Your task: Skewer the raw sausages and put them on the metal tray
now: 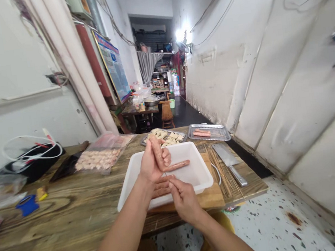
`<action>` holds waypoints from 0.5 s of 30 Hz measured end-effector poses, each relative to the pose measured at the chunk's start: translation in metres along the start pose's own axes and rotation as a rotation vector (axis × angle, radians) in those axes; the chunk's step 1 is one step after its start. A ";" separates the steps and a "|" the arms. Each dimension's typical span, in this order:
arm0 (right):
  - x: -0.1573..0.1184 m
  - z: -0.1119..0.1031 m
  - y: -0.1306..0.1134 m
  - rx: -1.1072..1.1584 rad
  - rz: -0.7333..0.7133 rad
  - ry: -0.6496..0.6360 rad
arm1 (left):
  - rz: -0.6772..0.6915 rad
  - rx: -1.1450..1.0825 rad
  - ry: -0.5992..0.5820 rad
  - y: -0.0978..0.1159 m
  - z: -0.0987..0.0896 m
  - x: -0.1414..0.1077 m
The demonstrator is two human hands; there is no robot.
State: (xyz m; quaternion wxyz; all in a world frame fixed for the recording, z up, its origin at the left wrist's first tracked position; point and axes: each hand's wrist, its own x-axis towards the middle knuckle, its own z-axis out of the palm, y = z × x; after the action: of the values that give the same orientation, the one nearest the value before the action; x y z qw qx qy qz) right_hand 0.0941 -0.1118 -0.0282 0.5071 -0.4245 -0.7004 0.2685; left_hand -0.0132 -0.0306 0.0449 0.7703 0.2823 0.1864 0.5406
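Observation:
My left hand (150,163) is wrapped round a sausage (158,154) and holds it tilted upright over a white plastic tub (203,173). Close below it, the fingers of my right hand (184,198) pinch a thin skewer (166,174), of which only a short piece shows at the sausage's lower end. Whether its point has entered the meat is too small to tell. Inside the tub, one sausage (178,165) lies beyond my hands, and several more lie under them, partly hidden.
Bamboo skewers (221,175) and a cleaver (227,157) lie right of the tub, by a wooden board (214,194). Behind stand a metal tray (221,132) with sausages and a tray of pale dumpling-like pieces (173,138). A bag of meat pieces (98,157) lies left.

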 end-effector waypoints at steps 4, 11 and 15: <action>0.004 0.004 -0.002 -0.016 -0.001 0.026 | 0.011 -0.033 0.061 -0.005 0.002 0.002; 0.005 0.000 -0.004 -0.105 0.002 0.051 | 0.045 0.040 0.082 -0.009 0.009 0.004; 0.022 -0.046 0.005 -0.277 -0.012 0.023 | -0.081 0.357 0.103 -0.009 -0.007 -0.001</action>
State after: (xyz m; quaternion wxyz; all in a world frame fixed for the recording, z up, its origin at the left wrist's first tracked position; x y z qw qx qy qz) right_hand 0.1359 -0.0930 -0.0062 0.4533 -0.4892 -0.7275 0.1613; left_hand -0.0111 -0.0319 0.0345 0.7186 0.3785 0.3298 0.4812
